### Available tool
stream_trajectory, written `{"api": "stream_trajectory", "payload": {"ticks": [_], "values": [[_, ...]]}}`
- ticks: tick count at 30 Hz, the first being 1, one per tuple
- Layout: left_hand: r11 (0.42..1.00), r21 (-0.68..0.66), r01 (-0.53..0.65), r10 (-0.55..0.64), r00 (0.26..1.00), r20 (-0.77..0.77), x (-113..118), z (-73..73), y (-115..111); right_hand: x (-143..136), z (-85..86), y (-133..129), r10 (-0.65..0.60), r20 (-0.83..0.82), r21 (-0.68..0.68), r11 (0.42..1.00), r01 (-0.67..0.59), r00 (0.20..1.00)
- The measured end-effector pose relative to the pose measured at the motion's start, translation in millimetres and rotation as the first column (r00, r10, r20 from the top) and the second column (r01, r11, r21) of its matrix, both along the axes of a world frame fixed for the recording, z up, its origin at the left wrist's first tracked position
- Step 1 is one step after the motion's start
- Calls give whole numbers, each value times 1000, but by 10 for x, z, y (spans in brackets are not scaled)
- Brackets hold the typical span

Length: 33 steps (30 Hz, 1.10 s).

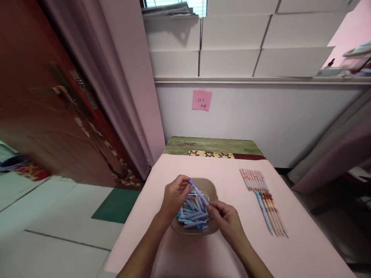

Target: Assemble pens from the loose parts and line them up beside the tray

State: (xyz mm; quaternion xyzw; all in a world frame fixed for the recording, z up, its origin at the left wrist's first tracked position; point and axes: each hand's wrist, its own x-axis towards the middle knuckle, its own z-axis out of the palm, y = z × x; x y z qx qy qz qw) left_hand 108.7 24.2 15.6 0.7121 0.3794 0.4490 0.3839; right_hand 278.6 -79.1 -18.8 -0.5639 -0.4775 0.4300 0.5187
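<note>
A light blue pen [199, 192] with a darker blue end slants above a beige plastic basin [213, 186]. My left hand [176, 195] pinches its upper, darker end, and my right hand [224, 216] grips the lower end near the basin's right rim. Inside the basin lies a jumble of blue, white and turquoise pen parts [193, 216]. On the right of the table, a light blue pen [264, 213] lies beside several brown-topped pens [275, 216]. Just behind them is a row of pink and white pens [254, 180].
Pale pink cloth [139, 235] covers most of the table, leaving a green patterned strip [214, 144] at the far edge. A pink note [202, 100] is stuck on the wall behind. To the left stand a purple curtain [116, 77] and a brown door [34, 116].
</note>
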Motion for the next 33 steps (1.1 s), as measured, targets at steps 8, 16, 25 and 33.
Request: {"api": "stream_trajectory", "payload": {"ticks": [8, 16, 25, 33], "values": [[980, 200, 10, 12, 994, -108, -14, -34, -15, -38, -42, -1, 6, -87, -7, 1000, -6, 996], [1000, -25, 13, -12, 999, 50, 60, 37, -71, -68, -31, -29, -5, -78, 11, 1000, 6, 997], [994, -89, 59, -52, 996, 75, 144, 98, -76, -25, 100, -87, -80, 119, 50, 996, 74, 990], [990, -111, 89, -79, 993, 92, 297, 175, -166, 119, 88, -145, -208, 396, 159, 975, 156, 895]]}}
